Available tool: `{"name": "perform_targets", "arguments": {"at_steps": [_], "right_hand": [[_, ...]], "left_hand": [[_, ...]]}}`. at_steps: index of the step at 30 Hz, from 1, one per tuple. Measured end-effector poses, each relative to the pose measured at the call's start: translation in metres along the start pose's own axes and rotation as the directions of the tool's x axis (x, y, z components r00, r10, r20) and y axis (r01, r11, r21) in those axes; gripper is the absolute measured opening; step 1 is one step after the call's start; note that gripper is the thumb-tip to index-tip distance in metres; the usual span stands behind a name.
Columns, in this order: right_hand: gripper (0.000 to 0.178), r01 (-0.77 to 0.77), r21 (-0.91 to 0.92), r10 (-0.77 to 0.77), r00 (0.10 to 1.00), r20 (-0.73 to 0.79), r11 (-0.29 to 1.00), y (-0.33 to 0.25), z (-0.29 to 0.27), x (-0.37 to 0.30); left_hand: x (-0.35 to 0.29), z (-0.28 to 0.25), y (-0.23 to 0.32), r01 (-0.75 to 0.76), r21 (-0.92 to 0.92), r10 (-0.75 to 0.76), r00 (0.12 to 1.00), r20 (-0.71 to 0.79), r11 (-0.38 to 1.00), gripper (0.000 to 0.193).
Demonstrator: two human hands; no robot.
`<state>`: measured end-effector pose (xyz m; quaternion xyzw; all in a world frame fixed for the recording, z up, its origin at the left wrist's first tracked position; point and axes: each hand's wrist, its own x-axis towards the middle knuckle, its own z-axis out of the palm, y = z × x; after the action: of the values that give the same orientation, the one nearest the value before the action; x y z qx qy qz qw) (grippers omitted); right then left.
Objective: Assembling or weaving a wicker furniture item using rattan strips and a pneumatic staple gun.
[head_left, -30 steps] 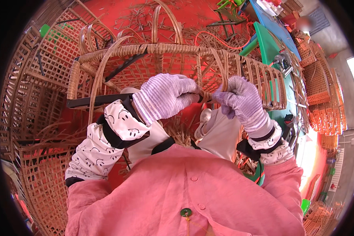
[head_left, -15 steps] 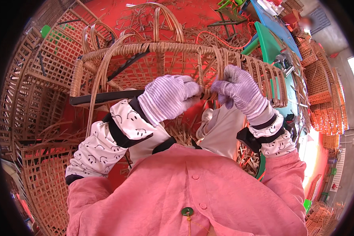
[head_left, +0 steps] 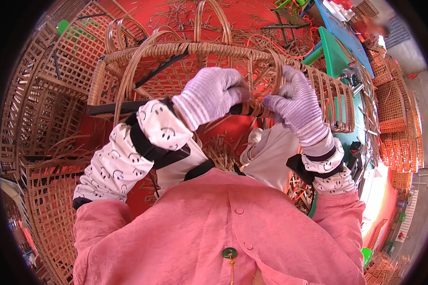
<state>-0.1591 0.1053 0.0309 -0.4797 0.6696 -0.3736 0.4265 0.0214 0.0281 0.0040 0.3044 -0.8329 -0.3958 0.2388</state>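
A long rattan frame, part of a piece of wickerwork, lies across my lap; its wrapped upper rim [head_left: 176,50] bows away from me and a black bar [head_left: 111,109] runs along its near side. My left hand [head_left: 211,97], in a lilac striped glove, is closed at the near bar beside an upright wrapped post [head_left: 250,78]; what its fingertips hold is hidden. To its right, my gloved right hand [head_left: 297,109] pinches a rattan strip [head_left: 277,71] that loops down from the rim. Other loose strips [head_left: 128,78] arch over the frame's left end.
Stacked woven panels [head_left: 78,61] stand at the left, and another woven piece [head_left: 47,204] is nearer me. Green boards [head_left: 335,52] and a power tool [head_left: 352,76] lie at the right. Rattan scraps [head_left: 176,14] litter the red floor.
Both hands have shifted slightly away from me, the left rolling over with its fingers tucked further in. The view has shifted a little. The right hand stays by the strip.
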Motion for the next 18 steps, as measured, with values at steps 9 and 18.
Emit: {"name": "perform_targets", "arguments": {"at_steps": [9,18], "right_hand": [[0.014,0.507,-0.268,-0.532,0.846,-0.028,0.82,0.016,0.007,0.024],[0.015,0.555,-0.502,-0.698,0.701,-0.147,0.663,0.009,-0.005,0.03]], "left_hand": [[-0.014,0.011,0.012,-0.315,0.287,0.327,0.945,0.003,0.905,0.03],[-0.01,0.03,0.014,-0.292,0.529,0.376,0.925,-0.057,0.797,0.035]]}}
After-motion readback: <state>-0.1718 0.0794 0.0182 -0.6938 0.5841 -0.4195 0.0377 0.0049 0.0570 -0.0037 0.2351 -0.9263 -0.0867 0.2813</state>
